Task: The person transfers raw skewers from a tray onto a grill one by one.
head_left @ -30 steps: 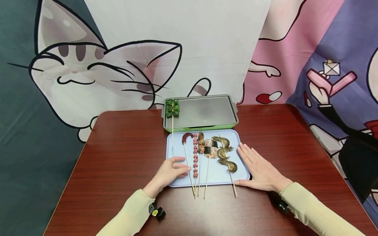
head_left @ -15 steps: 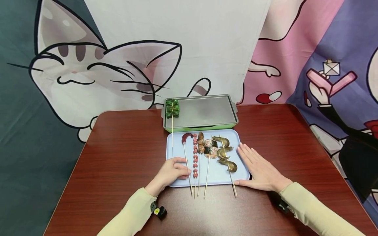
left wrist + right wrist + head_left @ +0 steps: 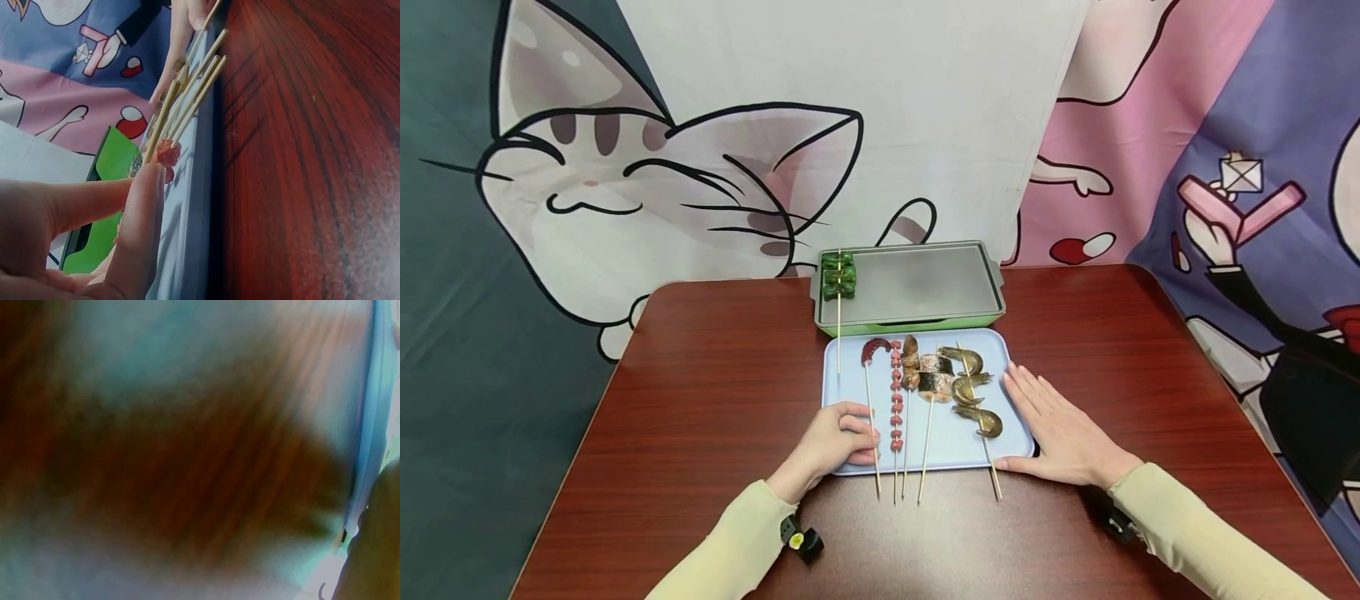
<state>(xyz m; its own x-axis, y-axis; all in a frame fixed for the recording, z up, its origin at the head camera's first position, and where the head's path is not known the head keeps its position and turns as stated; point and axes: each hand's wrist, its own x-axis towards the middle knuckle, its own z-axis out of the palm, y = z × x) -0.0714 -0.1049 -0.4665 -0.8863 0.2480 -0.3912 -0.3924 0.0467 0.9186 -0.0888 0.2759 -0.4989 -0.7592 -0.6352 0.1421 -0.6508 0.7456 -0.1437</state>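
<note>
My left hand (image 3: 829,440) pinches the thin stick of a skewer with a curved, dark red piece (image 3: 872,350) at its top, tentacle-like in shape. That skewer lies along the left part of the pale blue tray (image 3: 850,375). In the left wrist view, thumb and finger (image 3: 140,219) meet at the wooden stick (image 3: 161,122). To its right on the tray are a skewer of small red pieces (image 3: 897,408), a brown one (image 3: 910,362), one with dark-skinned slices (image 3: 936,375) and a shrimp skewer (image 3: 973,390). My right hand (image 3: 1067,433) rests with straight fingers against the tray's right edge.
Behind the tray stands a green grill (image 3: 917,283) with a grey flat top. A green pepper-like skewer (image 3: 838,277) lies at its left side, the stick reaching over the tray. Both sit on a reddish-brown wooden table (image 3: 715,375), with printed cloth (image 3: 925,100) behind it.
The lower end of the dark red skewer's stick has swung left, away from the neighbouring sticks, with my left fingers shifting slightly. My right hand and the other skewers have stayed put.
</note>
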